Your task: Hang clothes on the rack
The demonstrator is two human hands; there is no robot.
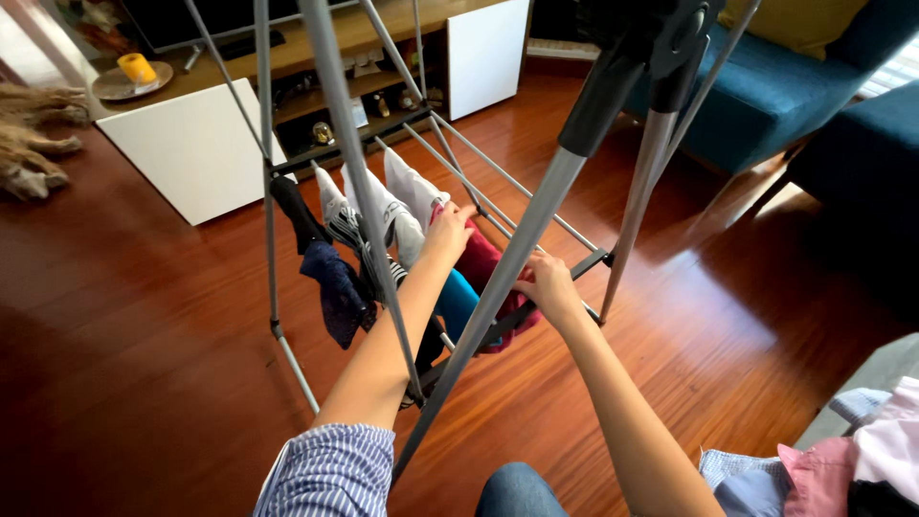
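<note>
- Head view: left hand (450, 230) and right hand (548, 282) each pinch the dark red garment (483, 263) draped over the drying rack (536, 206) rails, grip clamped.
- It looks light, soft and limp; best held at its edges.

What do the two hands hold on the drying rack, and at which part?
Both the left hand and the right hand grip the dark red garment on the drying rack, the left at its upper edge, the right at its lower end.
</note>
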